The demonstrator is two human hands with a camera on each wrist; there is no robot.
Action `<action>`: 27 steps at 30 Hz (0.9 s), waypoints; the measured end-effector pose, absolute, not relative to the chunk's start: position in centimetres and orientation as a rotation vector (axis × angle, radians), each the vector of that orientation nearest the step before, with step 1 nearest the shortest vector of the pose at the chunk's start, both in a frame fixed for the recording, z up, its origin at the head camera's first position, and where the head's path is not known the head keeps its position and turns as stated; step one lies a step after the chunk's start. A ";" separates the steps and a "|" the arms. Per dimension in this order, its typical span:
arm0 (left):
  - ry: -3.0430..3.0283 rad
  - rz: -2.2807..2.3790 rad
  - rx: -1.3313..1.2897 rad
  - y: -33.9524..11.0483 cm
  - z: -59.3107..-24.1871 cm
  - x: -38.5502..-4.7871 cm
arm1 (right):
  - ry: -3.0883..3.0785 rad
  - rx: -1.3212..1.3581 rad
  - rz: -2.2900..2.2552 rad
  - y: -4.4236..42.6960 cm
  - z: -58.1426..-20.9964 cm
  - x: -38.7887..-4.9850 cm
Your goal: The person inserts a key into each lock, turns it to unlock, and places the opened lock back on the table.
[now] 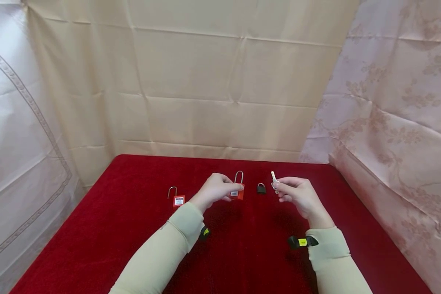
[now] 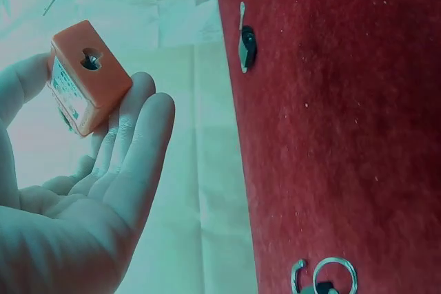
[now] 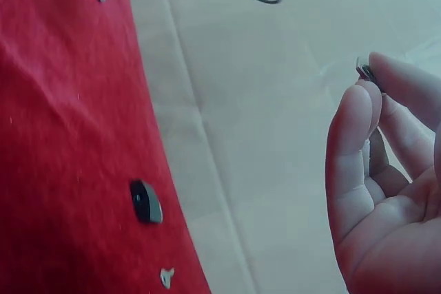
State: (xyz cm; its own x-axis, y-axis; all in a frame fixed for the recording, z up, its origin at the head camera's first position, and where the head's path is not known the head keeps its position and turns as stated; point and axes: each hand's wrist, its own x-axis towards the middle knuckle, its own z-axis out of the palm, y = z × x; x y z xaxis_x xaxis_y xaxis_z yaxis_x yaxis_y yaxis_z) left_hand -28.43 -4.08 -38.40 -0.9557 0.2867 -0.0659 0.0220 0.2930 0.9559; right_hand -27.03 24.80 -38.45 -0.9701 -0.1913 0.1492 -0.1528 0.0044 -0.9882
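Observation:
My left hand (image 1: 217, 188) holds a red padlock (image 1: 237, 192) above the table between thumb and fingers, its long metal shackle pointing up. In the left wrist view the underside of this padlock (image 2: 89, 77), with its keyhole, faces the camera. My right hand (image 1: 297, 195) pinches a silver key (image 1: 273, 176) by its head, blade upward, with a ring or second key hanging below. A small black padlock (image 1: 261, 188) is on the table between the hands. Left of my left hand lies another red padlock (image 1: 179, 200), its shackle swung open.
Red cloth covers the table (image 1: 106, 228). Cream curtains (image 1: 220, 81) hang behind it, with patterned cloth (image 1: 397, 122) along the right side. A small silver piece (image 3: 167, 278) lies near the black padlock in the right wrist view.

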 end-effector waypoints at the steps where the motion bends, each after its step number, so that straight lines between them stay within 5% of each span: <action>1: 2.324 1.744 0.286 -4.3 -38.4 -28.4 | 2.206 -0.386 -2.165 24.6 -38.4 -27.0; 27: 2.166 2.073 0.107 -11.1 -40.2 -26.9 | 2.214 -0.446 -2.033 21.8 -38.9 -26.7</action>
State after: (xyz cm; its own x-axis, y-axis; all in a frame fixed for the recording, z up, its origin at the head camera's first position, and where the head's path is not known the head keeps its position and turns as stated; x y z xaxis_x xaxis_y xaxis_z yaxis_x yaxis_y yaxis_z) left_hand -26.92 -11.12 -40.18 -0.9874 0.1489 -0.0528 -0.0463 0.0471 0.9978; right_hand -26.69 21.79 -38.91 -0.9518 -0.2818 0.1212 -0.1448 0.0644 -0.9874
